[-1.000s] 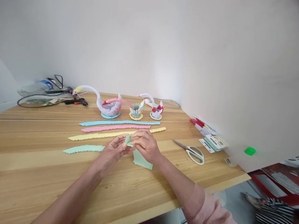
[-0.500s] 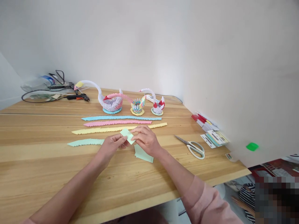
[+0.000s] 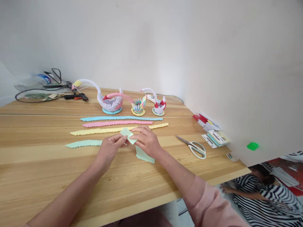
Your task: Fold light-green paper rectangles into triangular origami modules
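Left hand [image 3: 109, 148] pinches the pale green slip [image 3: 125, 131], thumb on top | right hand [image 3: 148, 142], fingers closed, grips its other end | I see it above the table [image 3: 113, 186], well in from the front edge | scissors [image 3: 194, 148] nearer the right edge

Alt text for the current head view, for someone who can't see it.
Left hand and right hand hold a small green paper over a wooden table, with more green paper lying below. Beyond lie a blue strip, pink strip and yellow strip, then three paper swans; a green strip reaches behind the left hand, scissors to the right.
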A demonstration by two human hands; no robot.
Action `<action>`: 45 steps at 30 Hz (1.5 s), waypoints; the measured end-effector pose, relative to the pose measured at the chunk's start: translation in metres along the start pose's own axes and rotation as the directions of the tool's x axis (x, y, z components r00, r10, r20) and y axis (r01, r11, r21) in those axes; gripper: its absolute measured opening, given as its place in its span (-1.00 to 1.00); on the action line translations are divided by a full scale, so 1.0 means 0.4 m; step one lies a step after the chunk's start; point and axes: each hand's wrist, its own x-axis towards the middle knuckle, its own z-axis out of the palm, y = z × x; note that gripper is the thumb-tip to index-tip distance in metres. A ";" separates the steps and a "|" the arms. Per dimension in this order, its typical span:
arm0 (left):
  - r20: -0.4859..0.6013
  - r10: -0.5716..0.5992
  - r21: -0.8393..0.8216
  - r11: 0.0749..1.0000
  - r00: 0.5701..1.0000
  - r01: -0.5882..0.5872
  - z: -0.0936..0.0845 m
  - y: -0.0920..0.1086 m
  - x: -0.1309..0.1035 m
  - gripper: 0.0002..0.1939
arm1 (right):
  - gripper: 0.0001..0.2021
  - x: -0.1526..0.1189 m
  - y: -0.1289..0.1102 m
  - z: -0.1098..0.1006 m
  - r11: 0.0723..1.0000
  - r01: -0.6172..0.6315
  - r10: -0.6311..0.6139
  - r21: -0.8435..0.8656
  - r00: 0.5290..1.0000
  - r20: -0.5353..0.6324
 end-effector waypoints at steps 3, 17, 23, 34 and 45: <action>-0.007 -0.016 -0.007 1.000 1.000 0.015 0.000 0.001 -0.001 -0.78 | -0.89 -0.001 -0.002 0.003 0.998 -0.030 0.032 0.051 0.999 -0.037; 0.068 -0.064 -0.040 0.997 0.996 0.067 0.003 0.011 -0.008 -0.75 | -0.81 0.011 -0.026 0.020 0.566 -0.580 0.645 0.586 0.754 0.123; 0.095 -0.076 -0.037 0.996 0.993 0.080 0.001 0.006 -0.008 -0.72 | -0.82 0.012 -0.027 0.018 0.526 -0.581 0.659 0.621 0.740 0.134; 0.100 -0.086 -0.050 0.995 0.991 0.092 0.004 0.008 -0.009 -0.73 | -0.82 0.011 -0.027 0.022 0.547 -0.561 0.656 0.622 0.748 0.097; 0.086 -0.054 -0.084 0.995 0.995 0.061 0.022 -0.007 -0.010 -0.74 | -0.85 0.007 -0.054 0.028 0.722 -0.503 0.612 0.474 0.785 -0.099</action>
